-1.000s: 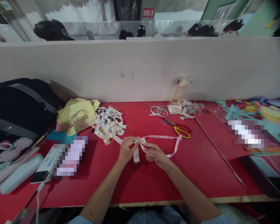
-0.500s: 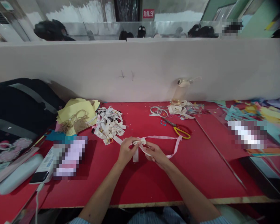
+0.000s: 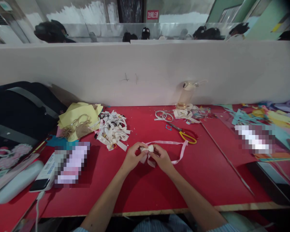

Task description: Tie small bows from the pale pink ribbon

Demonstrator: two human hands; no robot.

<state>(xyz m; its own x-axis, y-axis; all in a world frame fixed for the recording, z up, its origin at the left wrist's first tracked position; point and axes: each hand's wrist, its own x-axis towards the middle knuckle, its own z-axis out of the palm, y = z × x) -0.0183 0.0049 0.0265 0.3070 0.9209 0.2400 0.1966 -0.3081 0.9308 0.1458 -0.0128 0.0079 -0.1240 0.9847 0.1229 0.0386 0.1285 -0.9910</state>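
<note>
A small white ribbon bow (image 3: 148, 149) is held between both hands above the red table. My left hand (image 3: 134, 157) pinches its left side with thumb and fingers. On the other side, my right hand (image 3: 162, 158) grips the bow's right loop. Short ribbon tails hang below the fingertips. A pale pink ribbon (image 3: 183, 151) lies on the table behind and to the right of my right hand, bent in a loop. Left of the hands sits a heap of white ribbon bows (image 3: 113, 129). Yellow-handled scissors (image 3: 187, 136) lie to the upper right.
A white partition (image 3: 94, 74) closes off the back. A bottle (image 3: 185, 95) stands against it. A thin stick (image 3: 228, 159) lies slantwise at right, near coloured strips (image 3: 273, 117). On the left are a dark bag (image 3: 21, 109), yellow paper (image 3: 77, 112) and a white power bank (image 3: 44, 170).
My right hand has moved slightly left and its fingers have turned in onto the bow. The long ribbon tail at left has drawn in, and the tails now hang bunched under the bow.
</note>
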